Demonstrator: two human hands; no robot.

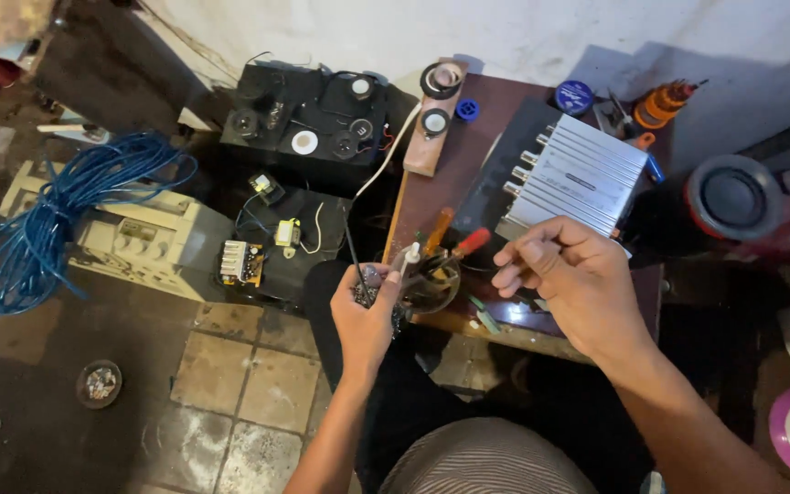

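At far left a blue cable coil (43, 215) lies on the floor. Near frame centre the left hand (365, 316) is clamped on a small circuit board (367, 285). Just right, the right hand (567, 279) pinches something too small to identify, above the table (432, 187), below the silver amplifier (578, 174).

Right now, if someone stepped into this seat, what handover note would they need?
Left hand: fingers closed around a small dark component with a black wire leading up from it, held off the table's front-left edge.
Right hand: over the wooden table, fingers pinched together; what they hold is too small to tell.
Between the hands: a clear cup of tools with orange and red handles. Behind the right hand: a silver amplifier.
Done: component picked up. Left: cannot be judged from this view.
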